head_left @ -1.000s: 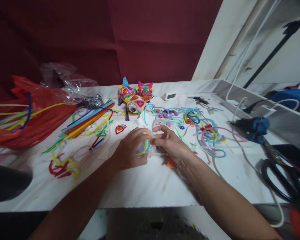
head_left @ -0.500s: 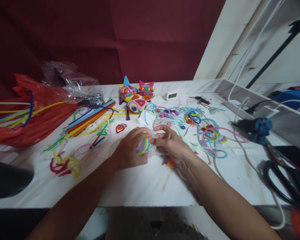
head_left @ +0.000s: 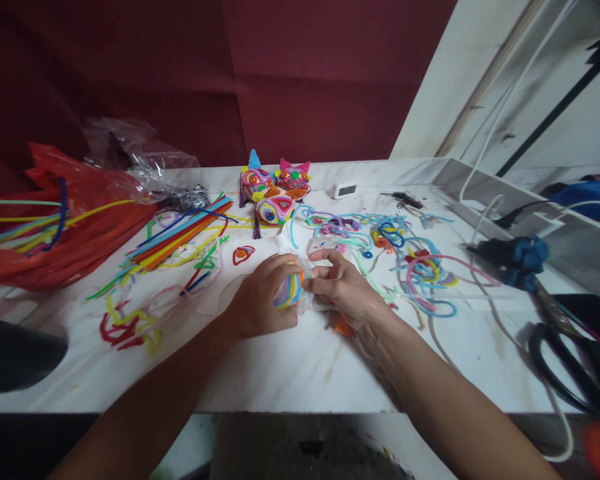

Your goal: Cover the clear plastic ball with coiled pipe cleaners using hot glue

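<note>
My left hand (head_left: 261, 299) is wrapped round a rainbow-striped piece (head_left: 289, 293) of coiled fuzzy stems with an orange edge. On its right side, my right hand (head_left: 336, 281) pinches at that edge, thumb and forefinger close together, with clear plastic film around the fingertips. What exactly the right fingertips grip is too small to tell. Under the right wrist lies an orange scrap (head_left: 343, 327). A white sheet (head_left: 286, 241) is just behind the hands, and a red eye-shaped piece (head_left: 243, 255) lies to their left.
Finished colourful animal faces (head_left: 273, 193) stand at the back beside a small digital display (head_left: 345, 191). Fuzzy stems (head_left: 175, 233) lie left, near a red plastic bag (head_left: 95, 243). Tangled stems (head_left: 425, 267) spread right. Black-handled scissors (head_left: 563, 367) are at the right edge.
Both hands keep nearly the same hold on the striped piece; the right fingertips have shifted slightly at its edge. The camera view has moved very slightly.
</note>
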`<state>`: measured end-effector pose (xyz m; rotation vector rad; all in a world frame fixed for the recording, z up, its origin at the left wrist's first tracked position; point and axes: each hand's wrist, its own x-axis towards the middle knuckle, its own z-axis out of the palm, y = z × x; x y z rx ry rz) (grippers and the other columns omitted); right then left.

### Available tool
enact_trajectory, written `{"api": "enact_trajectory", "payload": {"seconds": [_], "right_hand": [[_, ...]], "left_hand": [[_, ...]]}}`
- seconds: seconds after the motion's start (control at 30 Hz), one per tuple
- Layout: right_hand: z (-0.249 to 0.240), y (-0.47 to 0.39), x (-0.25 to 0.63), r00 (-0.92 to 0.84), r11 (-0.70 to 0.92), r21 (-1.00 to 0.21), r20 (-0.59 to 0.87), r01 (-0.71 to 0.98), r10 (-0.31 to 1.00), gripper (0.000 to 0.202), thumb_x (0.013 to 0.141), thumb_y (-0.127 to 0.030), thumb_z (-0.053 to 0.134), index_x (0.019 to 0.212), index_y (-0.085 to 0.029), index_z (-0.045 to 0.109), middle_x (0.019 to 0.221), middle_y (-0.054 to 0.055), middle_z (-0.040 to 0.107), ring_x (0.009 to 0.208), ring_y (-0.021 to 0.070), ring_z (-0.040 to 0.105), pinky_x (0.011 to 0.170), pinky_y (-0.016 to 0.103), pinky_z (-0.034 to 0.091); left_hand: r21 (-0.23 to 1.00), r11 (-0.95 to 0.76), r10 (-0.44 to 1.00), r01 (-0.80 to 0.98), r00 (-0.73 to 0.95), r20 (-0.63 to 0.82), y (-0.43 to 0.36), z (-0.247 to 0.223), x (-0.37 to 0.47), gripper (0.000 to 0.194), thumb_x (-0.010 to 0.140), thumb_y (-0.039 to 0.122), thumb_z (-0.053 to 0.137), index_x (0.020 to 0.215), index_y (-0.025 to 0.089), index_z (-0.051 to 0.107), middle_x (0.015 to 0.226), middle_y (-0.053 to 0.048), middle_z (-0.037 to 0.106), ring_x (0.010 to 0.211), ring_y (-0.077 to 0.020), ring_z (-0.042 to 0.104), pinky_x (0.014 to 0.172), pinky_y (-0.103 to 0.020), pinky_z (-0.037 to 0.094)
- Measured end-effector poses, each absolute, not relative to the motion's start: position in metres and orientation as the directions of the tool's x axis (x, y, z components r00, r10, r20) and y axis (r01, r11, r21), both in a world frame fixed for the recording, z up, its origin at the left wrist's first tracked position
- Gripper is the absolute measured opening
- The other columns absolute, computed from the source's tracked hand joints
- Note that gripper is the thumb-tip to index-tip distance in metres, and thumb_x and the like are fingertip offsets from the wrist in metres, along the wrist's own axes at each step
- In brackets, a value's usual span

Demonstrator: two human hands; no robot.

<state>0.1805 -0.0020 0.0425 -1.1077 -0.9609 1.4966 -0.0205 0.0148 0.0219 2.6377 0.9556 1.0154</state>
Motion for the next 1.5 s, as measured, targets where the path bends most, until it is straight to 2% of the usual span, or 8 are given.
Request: {"api": "enact_trajectory", "payload": {"seconds": [0.13,0.3,0.43,0.7,0.93,1.17,1.5], "right_hand": [[0.049,-0.006,0.181,-0.117,-0.204,-0.949,-0.18,-0.241,0.977,0.072,0.047,-0.025,0.092,0.105,-0.028,0.05,0.061,-0.011,0.063,0.053,0.0122,0.053,0.055,0.025,0.043],[0.051,-0.007,0.179,-0.092,-0.207,-0.944,-0.189,-0.258,0.978,0.073,0.046,-0.026,0.092,0.105,-0.027,0.049,0.058,-0.012,0.061,0.05,0.0105,0.049,0.052,0.024,0.038],[0.052,-0.007,0.177,-0.091,-0.209,-0.938,-0.19,-0.275,0.977,0.073,0.046,-0.025,0.092,0.105,-0.027,0.049,0.058,-0.012,0.061,0.05,0.0112,0.051,0.052,0.024,0.039],[0.051,-0.007,0.174,-0.055,-0.197,-0.93,-0.189,-0.31,0.98,0.066,0.046,-0.02,0.079,0.104,-0.027,0.048,0.057,-0.013,0.063,0.049,0.0129,0.055,0.052,0.025,0.045],[0.053,-0.007,0.171,-0.036,-0.197,-0.925,-0.196,-0.325,0.98,0.066,0.044,-0.022,0.081,0.102,-0.027,0.048,0.054,-0.014,0.062,0.047,0.0114,0.053,0.05,0.023,0.041],[0.054,-0.008,0.174,-0.064,-0.22,-0.921,-0.211,-0.323,0.975,0.072,0.044,-0.022,0.088,0.104,-0.027,0.048,0.056,-0.013,0.063,0.046,0.0113,0.053,0.049,0.023,0.04],[0.052,-0.009,0.174,-0.097,-0.228,-0.921,-0.208,-0.315,0.973,0.075,0.044,-0.023,0.088,0.106,-0.028,0.046,0.058,-0.013,0.066,0.05,0.0127,0.056,0.053,0.026,0.05]], "left_hand": [[0.353,-0.789,0.607,0.503,0.551,0.572,0.015,0.019,-0.019,0.064,0.073,0.019,0.076,0.134,0.027,0.06,0.15,-0.014,0.069,0.14,-0.0377,0.068,0.116,-0.057,0.063],[0.329,-0.807,0.578,0.49,0.538,0.614,0.015,0.016,-0.017,0.062,0.074,0.018,0.073,0.134,0.024,0.06,0.148,-0.016,0.069,0.14,-0.0371,0.068,0.116,-0.056,0.063],[0.313,-0.815,0.566,0.488,0.556,0.608,0.014,0.018,-0.018,0.062,0.075,0.017,0.073,0.135,0.024,0.059,0.148,-0.016,0.068,0.14,-0.0367,0.068,0.116,-0.055,0.063],[0.316,-0.825,0.553,0.469,0.554,0.622,0.014,0.018,-0.016,0.064,0.073,0.014,0.07,0.135,0.022,0.059,0.146,-0.017,0.069,0.139,-0.0384,0.068,0.116,-0.058,0.062],[0.372,-0.787,0.611,0.492,0.541,0.578,0.014,0.016,-0.017,0.067,0.07,0.014,0.072,0.135,0.027,0.059,0.15,-0.014,0.067,0.143,-0.0365,0.066,0.119,-0.054,0.06],[0.393,-0.779,0.623,0.488,0.538,0.568,0.014,0.016,-0.016,0.065,0.07,0.014,0.071,0.133,0.026,0.059,0.15,-0.016,0.067,0.144,-0.0368,0.065,0.12,-0.055,0.058],[0.409,-0.79,0.611,0.457,0.532,0.586,0.014,0.015,-0.018,0.062,0.073,0.017,0.071,0.134,0.024,0.06,0.15,-0.017,0.066,0.144,-0.0374,0.065,0.118,-0.054,0.059]]}}
